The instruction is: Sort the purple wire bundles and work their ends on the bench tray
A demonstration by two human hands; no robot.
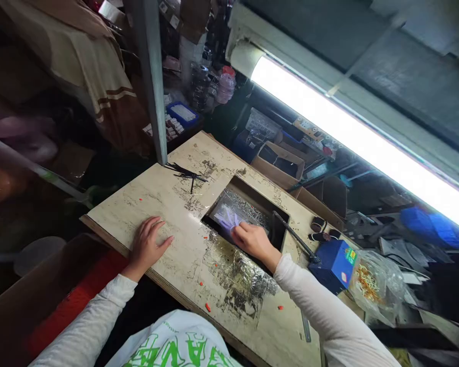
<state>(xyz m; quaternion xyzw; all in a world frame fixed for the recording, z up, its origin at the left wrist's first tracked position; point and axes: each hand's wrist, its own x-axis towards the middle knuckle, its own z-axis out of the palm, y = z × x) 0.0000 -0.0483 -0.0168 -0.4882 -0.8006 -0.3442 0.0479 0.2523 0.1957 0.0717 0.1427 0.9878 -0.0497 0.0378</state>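
Observation:
My left hand [148, 243] lies on the worn, pale tabletop [118, 204] near its front left edge, fingers apart and nothing in it. Over the rectangular opening in the table, my right hand [252, 240] is closed on a bunch of thin purple strips [228, 218]. The strips fan out to the left of the fingers. Inside the opening, a grey tray [248, 204] holds scattered thin bits. A dark rod [296, 237] reaches from the blue box [333, 265] to the opening's right side.
Black strips [185, 173] lie by the metal post [151, 81] at the back left. Small orange pieces [208, 307] dot the tabletop. A clear plastic bag [378, 285] is at the right, near dark rolls [319, 224]. A bright tube lamp [352, 132] hangs above the table.

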